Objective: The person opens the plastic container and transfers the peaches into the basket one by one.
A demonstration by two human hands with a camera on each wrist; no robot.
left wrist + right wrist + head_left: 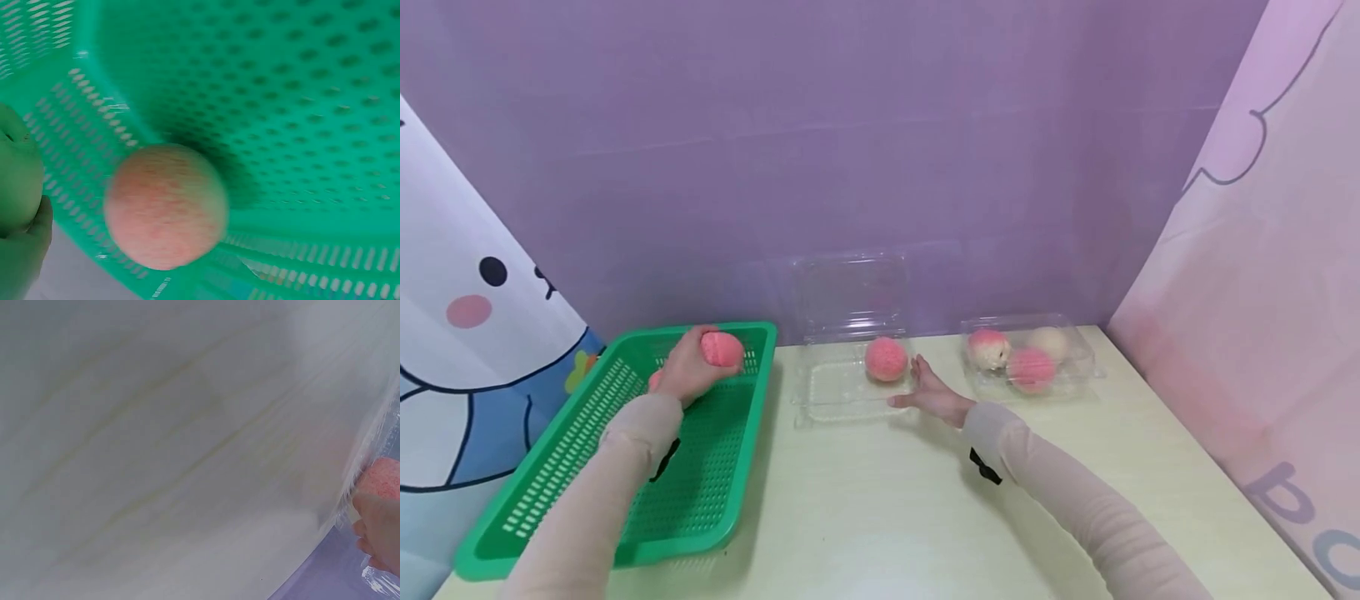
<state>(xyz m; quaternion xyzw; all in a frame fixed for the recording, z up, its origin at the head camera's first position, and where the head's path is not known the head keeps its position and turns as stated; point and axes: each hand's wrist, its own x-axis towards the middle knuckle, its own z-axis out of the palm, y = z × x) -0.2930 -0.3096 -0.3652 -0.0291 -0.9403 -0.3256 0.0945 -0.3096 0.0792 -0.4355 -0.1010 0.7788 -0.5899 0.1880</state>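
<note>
My left hand [688,367] grips a pink peach [723,349] above the far end of the green basket [748,467]. Below it, another peach [165,206] lies in a basket corner, mostly hidden by the hand in the head view. In the middle of the table stands a clear plastic clamshell box [838,385], its lid [853,292] raised against the backdrop. One pink peach [886,359] sits in the box's right half. My right hand [934,396] is at the right side of this box, thumb and fingers spread, fingertips close beside the peach.
A second clear box [1078,358], lid down, stands farther right with a pink-and-cream peach [988,348], a pink peach [1032,369] and a pale peach [1048,342] inside. A purple cloth backdrop [850,150] hangs right behind the boxes. Printed cloths close off both sides.
</note>
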